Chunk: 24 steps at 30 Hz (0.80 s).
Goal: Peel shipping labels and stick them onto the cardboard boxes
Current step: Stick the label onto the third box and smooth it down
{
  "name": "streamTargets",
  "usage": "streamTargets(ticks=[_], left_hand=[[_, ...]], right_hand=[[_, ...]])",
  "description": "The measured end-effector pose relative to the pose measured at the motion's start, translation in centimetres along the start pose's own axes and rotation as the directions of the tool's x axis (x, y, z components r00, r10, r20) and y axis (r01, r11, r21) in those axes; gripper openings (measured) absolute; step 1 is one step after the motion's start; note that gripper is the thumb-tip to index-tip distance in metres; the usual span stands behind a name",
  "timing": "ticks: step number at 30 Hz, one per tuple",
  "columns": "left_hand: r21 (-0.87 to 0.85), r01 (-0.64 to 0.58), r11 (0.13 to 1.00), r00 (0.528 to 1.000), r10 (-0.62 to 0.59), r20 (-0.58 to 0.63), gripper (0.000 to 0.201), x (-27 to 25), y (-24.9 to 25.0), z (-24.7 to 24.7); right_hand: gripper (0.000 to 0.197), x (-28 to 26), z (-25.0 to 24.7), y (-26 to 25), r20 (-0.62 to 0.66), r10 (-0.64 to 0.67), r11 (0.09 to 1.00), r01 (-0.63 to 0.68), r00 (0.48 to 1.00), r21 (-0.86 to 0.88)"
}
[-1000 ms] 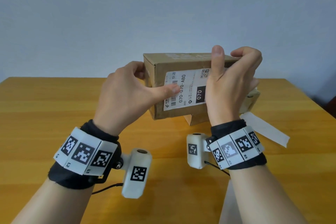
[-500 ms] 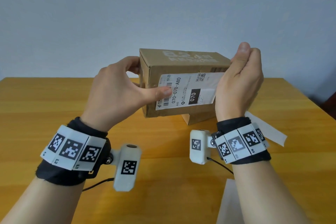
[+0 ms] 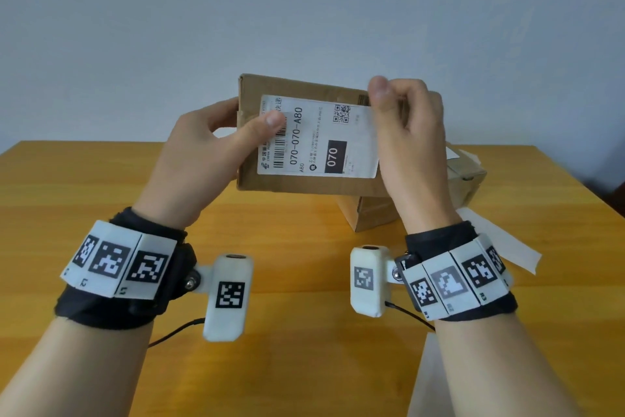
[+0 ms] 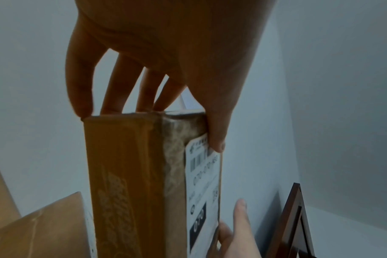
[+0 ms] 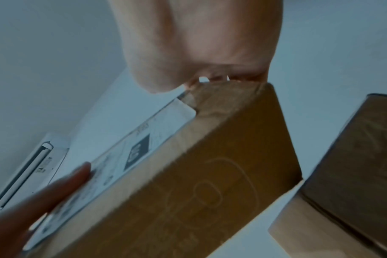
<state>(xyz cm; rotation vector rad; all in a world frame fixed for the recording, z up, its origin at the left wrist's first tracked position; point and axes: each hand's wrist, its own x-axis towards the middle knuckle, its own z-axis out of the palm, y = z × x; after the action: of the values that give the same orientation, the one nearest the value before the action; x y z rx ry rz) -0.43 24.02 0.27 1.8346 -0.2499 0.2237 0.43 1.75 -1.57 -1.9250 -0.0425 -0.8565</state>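
Observation:
A brown cardboard box (image 3: pixel 287 185) is held in the air above the table, its labelled face toward me. A white shipping label (image 3: pixel 314 139) with a barcode and "070" lies flat on that face. My left hand (image 3: pixel 216 146) grips the box's left end, with its thumb on the barcode. My right hand (image 3: pixel 402 105) grips the right end, thumb at the label's top right corner and fingers curled behind. The left wrist view shows the box (image 4: pixel 126 174) end-on, with the label (image 4: pixel 201 183) under my thumb. In the right wrist view the label (image 5: pixel 121 157) lies on the box (image 5: pixel 199 174).
A second cardboard box (image 3: pixel 372 213) sits on the wooden table (image 3: pixel 304 332) behind the held one. A white paper strip (image 3: pixel 500 240) lies on the table at the right. A white sheet (image 3: pixel 426 383) lies near the front edge. A plain wall stands behind.
The box has tipped so its labelled face turns up toward me. My right thumb has slid from the label's middle to its top right corner. The left hand keeps its grip.

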Motion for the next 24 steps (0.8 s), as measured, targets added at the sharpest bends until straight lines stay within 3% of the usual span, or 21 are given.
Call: streamTargets(ticks=[3,8,11,14,19,24], left_hand=[[-0.004,0.006,1.0,0.996,-0.005,0.084,0.03,-0.1,0.1,0.0],[-0.028,-0.024,0.999,0.994,0.027,0.106,0.082,0.2,-0.3,-0.4],[-0.084,-0.036,0.996,0.997,0.042,0.071,0.09,0.5,-0.5,-0.6],[-0.145,-0.064,0.987,0.998,0.066,0.01,0.077,0.5,-0.6,-0.7],[-0.173,-0.086,0.981,0.984,0.057,-0.166,0.033,1.1,-1.5,-1.0],[-0.307,-0.099,0.946,0.947,-0.005,-0.321,0.022,1.7,-2.2,-1.1]], right_hand=[[0.062,-0.1,0.2,0.2,0.03,-0.021,0.996,0.024,0.999,-0.083],[0.049,0.2,-0.3,0.3,0.009,0.011,0.998,-0.011,1.0,-0.054],[0.034,0.3,-0.7,0.4,-0.006,0.012,1.0,-0.012,1.0,-0.028],[0.025,0.4,-0.9,0.5,-0.01,0.029,1.0,-0.03,1.0,-0.009],[0.02,0.5,-0.9,0.4,0.026,0.065,0.998,-0.065,0.998,0.023],[0.02,0.0,-0.3,-0.2,0.103,0.174,0.982,-0.181,0.979,0.057]])
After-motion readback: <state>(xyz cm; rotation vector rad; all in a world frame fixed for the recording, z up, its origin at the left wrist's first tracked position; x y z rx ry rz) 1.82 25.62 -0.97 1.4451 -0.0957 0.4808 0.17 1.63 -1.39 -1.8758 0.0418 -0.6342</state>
